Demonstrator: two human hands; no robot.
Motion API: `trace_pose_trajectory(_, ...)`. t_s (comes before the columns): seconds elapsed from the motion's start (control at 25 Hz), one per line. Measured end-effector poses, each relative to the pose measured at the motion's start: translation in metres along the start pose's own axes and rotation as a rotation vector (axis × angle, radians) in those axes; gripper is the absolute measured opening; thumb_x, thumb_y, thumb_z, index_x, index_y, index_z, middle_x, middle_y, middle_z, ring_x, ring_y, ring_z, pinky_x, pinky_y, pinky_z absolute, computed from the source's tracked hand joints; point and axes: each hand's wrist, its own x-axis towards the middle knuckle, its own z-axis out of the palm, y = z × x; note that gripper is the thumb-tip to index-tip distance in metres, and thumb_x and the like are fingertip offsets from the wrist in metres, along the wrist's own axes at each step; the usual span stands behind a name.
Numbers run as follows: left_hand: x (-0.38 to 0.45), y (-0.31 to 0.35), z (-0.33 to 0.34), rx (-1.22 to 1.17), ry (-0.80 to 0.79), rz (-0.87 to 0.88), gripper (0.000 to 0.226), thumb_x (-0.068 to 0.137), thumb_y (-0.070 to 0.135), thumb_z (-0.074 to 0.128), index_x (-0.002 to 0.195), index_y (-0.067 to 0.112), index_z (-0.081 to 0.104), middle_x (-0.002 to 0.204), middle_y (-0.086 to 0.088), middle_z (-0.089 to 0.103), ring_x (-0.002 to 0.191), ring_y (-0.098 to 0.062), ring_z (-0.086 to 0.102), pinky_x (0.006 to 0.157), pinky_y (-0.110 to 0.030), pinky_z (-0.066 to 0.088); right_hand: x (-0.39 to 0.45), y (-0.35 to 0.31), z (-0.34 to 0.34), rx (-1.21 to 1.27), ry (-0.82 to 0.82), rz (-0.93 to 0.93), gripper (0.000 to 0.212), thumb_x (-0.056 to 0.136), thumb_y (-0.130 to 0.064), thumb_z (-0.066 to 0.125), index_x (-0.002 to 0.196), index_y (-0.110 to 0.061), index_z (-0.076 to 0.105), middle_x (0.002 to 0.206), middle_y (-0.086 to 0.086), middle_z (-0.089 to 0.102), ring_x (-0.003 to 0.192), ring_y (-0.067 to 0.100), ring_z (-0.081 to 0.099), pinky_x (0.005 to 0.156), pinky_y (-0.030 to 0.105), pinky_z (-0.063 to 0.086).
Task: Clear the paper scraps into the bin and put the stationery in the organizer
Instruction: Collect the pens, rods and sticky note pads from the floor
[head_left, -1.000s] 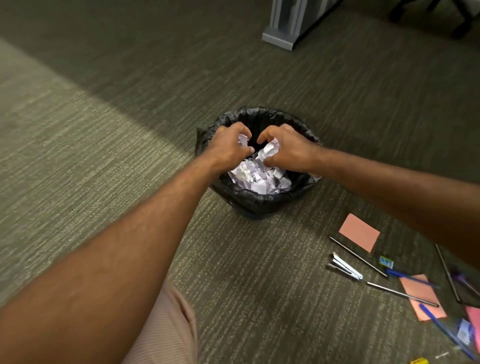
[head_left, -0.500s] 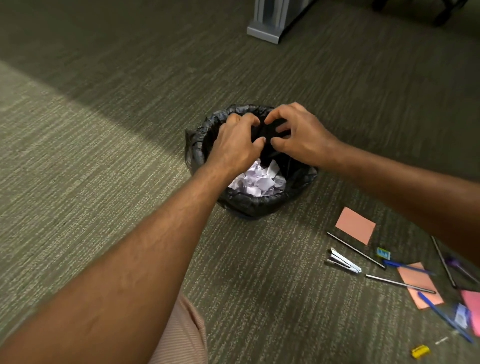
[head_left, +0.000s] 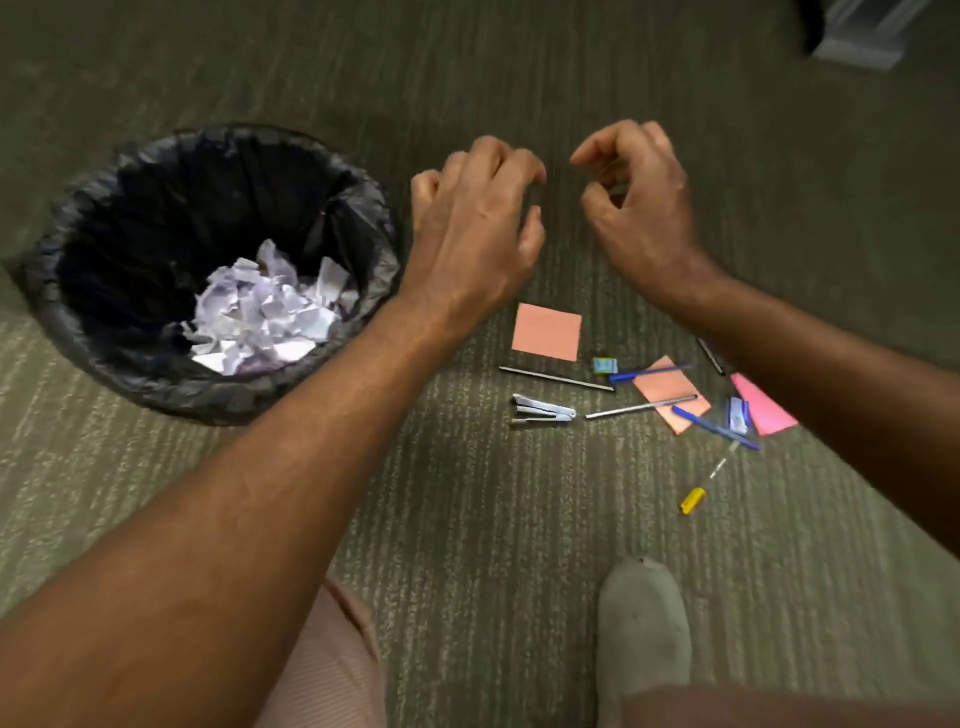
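The paper scraps (head_left: 265, 312) lie in the bin (head_left: 88, 291) (black-lined, on the carpet); both hands have left it. The left hand (head_left: 467, 234) and right hand (head_left: 641, 208) now hover empty, fingers loosely curled, above the scattered stationery. The pink note (head_left: 763, 408) is partly hidden behind the right forearm.

Office floor, grey-green ribbed carpet (head_left: 467, 519) of the commercial kind, lined bin (head_left: 171, 384) of paper scraps (head_left: 265, 317) at left, pens (head_left: 714, 427), stapler (head_left: 543, 410) and sticky notes (head_left: 546, 332) scattered at right, grey furniture base (head_left: 862, 36) far right
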Motion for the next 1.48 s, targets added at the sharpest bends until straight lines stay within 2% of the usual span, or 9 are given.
trace_pose_trajectory(0.24, -0.009, 0.065, 0.100, -0.030, -0.379, 0.127, 0.031, 0.093, 0.033, 0.054, 0.123, 0.026, 0.059, 0.125, -0.004, 0.056, 0.117, -0.028, 0.055, 0.094, -0.047, 0.039, -0.085, 0.105, -0.048, -0.075, 0.070, 0.332, 0.029, 0.081, 0.005, 0.051, 0.100, -0.008, 0.069, 0.101, 0.004, 0.054, 0.083, 0.012, 0.056, 0.080, 0.022, 0.047)
trace_pose_trajectory(0.44, -0.026, 0.097, 0.165, 0.000, -0.650, 0.232, 0.028, 0.094, 0.034, 0.055, 0.120, 0.024, 0.060, 0.125, -0.007, 0.058, 0.119, -0.032, 0.054, 0.094, -0.048, 0.039, -0.163, 0.172, -0.075, -0.104, 0.073, 0.556, 0.038, 0.080, 0.011, 0.050, 0.100, -0.016, 0.067, 0.105, 0.006, 0.059, 0.084, 0.001, 0.055, 0.083, 0.011, 0.042)
trace_pose_trajectory(0.64, -0.029, 0.107, 0.219, 0.116, -0.807, 0.242, 0.029, 0.094, 0.034, 0.056, 0.120, 0.023, 0.059, 0.126, -0.009, 0.062, 0.120, -0.034, 0.056, 0.101, -0.052, 0.037, -0.227, 0.209, -0.073, -0.166, -0.093, 0.680, 0.032, 0.084, 0.005, 0.055, 0.110, -0.010, 0.065, 0.114, 0.011, 0.064, 0.102, 0.026, 0.061, 0.089, 0.035, 0.049)
trace_pose_trajectory(0.76, -0.027, 0.113, 0.246, 0.212, -0.804, 0.237, 0.025, 0.094, 0.031, 0.055, 0.117, 0.022, 0.059, 0.122, -0.010, 0.067, 0.116, -0.036, 0.060, 0.104, -0.053, 0.034, -0.242, 0.214, -0.059, -0.291, -0.272, 0.671, 0.037, 0.088, -0.003, 0.058, 0.123, -0.015, 0.063, 0.122, 0.011, 0.064, 0.116, 0.031, 0.055, 0.095, 0.041, 0.047)
trace_pose_trajectory(0.88, -0.033, 0.114, 0.265, 0.306, -0.723, 0.273, 0.025, 0.093, 0.022, 0.054, 0.117, 0.021, 0.059, 0.116, -0.011, 0.069, 0.111, -0.036, 0.063, 0.105, -0.054, 0.031, -0.241, 0.219, -0.054, -0.396, -0.369, 0.651, 0.044, 0.092, -0.007, 0.054, 0.134, -0.020, 0.057, 0.129, 0.008, 0.060, 0.123, 0.032, 0.048, 0.095, 0.044, 0.047)
trace_pose_trajectory(1.08, -0.039, 0.109, 0.276, 0.359, -0.635, 0.320, 0.027, 0.090, 0.014, 0.053, 0.115, 0.020, 0.061, 0.113, -0.012, 0.068, 0.113, -0.036, 0.057, 0.103, -0.053, 0.030, -0.232, 0.229, -0.050, -0.484, -0.435, 0.600, 0.038, 0.098, -0.007, 0.050, 0.134, -0.018, 0.052, 0.127, 0.008, 0.051, 0.117, 0.029, 0.048, 0.089, 0.045, 0.051)
trace_pose_trajectory(1.2, -0.037, 0.109, 0.272, 0.299, -0.620, 0.312, 0.019, 0.090, 0.017, 0.053, 0.105, 0.020, 0.062, 0.106, -0.010, 0.070, 0.107, -0.035, 0.059, 0.101, -0.051, 0.031, -0.226, 0.235, -0.047, -0.544, -0.449, 0.572, 0.028, 0.099, -0.007, 0.054, 0.125, -0.019, 0.055, 0.120, 0.007, 0.051, 0.111, 0.027, 0.049, 0.085, 0.041, 0.050)
trace_pose_trajectory(1.36, -0.028, 0.112, 0.258, 0.129, -0.600, 0.268, 0.010, 0.094, 0.028, 0.051, 0.097, 0.023, 0.059, 0.090, -0.009, 0.070, 0.090, -0.036, 0.064, 0.096, -0.048, 0.034, -0.230, 0.238, -0.051, -0.597, -0.369, 0.387, 0.016, 0.099, -0.015, 0.057, 0.114, -0.021, 0.059, 0.113, 0.002, 0.060, 0.103, 0.023, 0.049, 0.080, 0.033, 0.033)
trace_pose_trajectory(1.48, -0.017, 0.113, 0.247, -0.095, -0.594, 0.165, 0.015, 0.096, 0.030, 0.056, 0.106, 0.027, 0.066, 0.096, -0.009, 0.073, 0.090, -0.035, 0.066, 0.078, -0.039, 0.044, -0.247, 0.227, -0.058, -0.540, -0.297, 0.248, 0.018, 0.097, -0.017, 0.063, 0.113, -0.023, 0.057, 0.109, -0.001, 0.064, 0.101, 0.022, 0.052, 0.084, 0.032, 0.036)
